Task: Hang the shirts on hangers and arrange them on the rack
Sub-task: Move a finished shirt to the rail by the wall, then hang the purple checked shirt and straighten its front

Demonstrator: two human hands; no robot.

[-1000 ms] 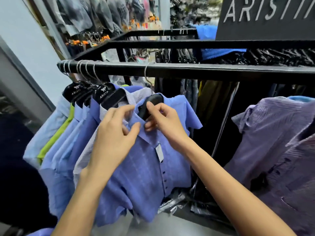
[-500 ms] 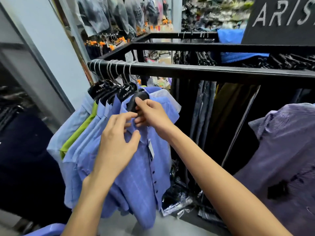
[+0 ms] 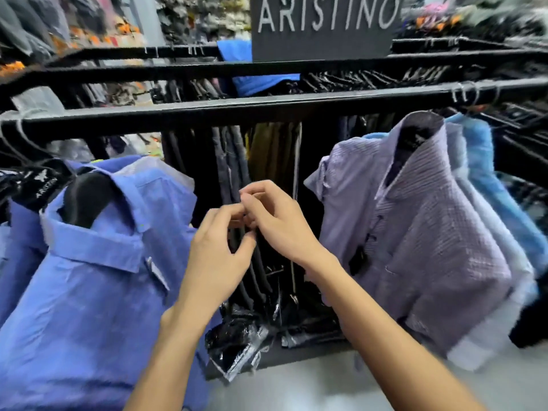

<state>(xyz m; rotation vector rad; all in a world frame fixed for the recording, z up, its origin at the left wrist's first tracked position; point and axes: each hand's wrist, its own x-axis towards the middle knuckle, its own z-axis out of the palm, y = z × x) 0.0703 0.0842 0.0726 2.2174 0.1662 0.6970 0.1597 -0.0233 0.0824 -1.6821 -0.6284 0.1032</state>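
Half a second before, both hands had been at the collar of the blue shirt (image 3: 98, 280); now they had come off it and met in the gap between the two groups of shirts, while the view had swung rightward so that the whole sign (image 3: 324, 23) reading ARISTINO showed. The left hand (image 3: 218, 247) and the right hand (image 3: 278, 221) were held together in front of the dark hanging garments (image 3: 234, 161), fingers curled, fingertips touching one another. Whether anything small was pinched between them could not be told; the fingers overlapped and motion blur softened the spot.

The blue shirt hung at the left on a black hanger (image 3: 86, 197), its hook cut off by the frame edge and its lower hem out of view. More hangers beside it were crowded and only partly legible. To the right a purple striped shirt (image 3: 427, 232) hung from the black rail (image 3: 267, 109), with paler shirts behind it largely covered by it, and a light blue shirt (image 3: 486, 173) at the far side. Crumpled clear plastic wrapping (image 3: 237, 342) lay on the rack's base below the hands. The background racks were blurred beyond reading.
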